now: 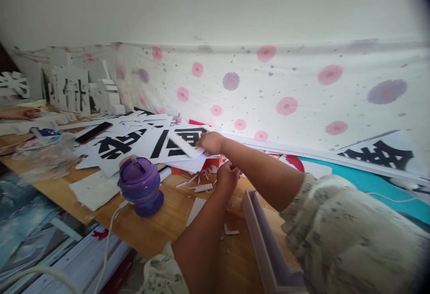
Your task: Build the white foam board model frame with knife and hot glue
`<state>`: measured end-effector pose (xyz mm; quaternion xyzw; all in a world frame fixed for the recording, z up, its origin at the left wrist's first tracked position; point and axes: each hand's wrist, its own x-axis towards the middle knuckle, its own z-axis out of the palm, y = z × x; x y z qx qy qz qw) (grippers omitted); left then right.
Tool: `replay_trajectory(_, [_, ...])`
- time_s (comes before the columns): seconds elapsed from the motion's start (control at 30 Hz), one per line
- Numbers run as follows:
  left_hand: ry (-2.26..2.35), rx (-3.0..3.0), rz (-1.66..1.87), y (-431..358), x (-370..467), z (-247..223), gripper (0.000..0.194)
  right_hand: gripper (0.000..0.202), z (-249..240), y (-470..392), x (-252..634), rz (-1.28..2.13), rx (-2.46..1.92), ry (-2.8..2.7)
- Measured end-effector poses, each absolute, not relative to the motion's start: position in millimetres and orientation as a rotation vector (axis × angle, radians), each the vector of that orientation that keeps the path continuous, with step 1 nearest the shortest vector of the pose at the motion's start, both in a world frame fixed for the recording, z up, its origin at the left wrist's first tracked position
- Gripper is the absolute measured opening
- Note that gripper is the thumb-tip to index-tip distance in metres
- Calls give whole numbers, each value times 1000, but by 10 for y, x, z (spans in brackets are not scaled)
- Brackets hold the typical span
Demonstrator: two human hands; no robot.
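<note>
My right hand [212, 143] reaches over the printed sheets, fingers closed on one end of a white strip [184, 144]. The strip slants up to the left across a sheet with a bold black character [160, 144]. Below it, my left hand [228, 176] is closed with its fingers pinched, low over the wooden table [181, 222]. What those fingers hold, if anything, is hidden. Small white offcuts [203, 188] lie just left of my left hand, some on an orange-red surface.
A purple bottle-like container [140, 184] stands left of my arms. A white channel-shaped frame [257, 240] lies at right. Farther left are a dark phone-like slab [94, 132], a plastic bag [47, 155], white cut-out characters [72, 88] and another person's hand [28, 114].
</note>
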<state>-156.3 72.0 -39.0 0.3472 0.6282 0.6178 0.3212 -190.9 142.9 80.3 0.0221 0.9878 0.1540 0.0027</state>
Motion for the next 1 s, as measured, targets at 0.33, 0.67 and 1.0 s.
replay_trajectory(0.33, [1518,805,1538,646,-1547,-221,33,38,1091,1065,196,241,581,3413])
replay_trajectory(0.67, [1350,1003,1405,478,-1424,-85,30,30,306,-100,1596,-261,616,3317])
replay_trajectory(1.0, [1439,1358,1133,515,-1467,-153,31,25,130,-52,1379,-281,564,3284])
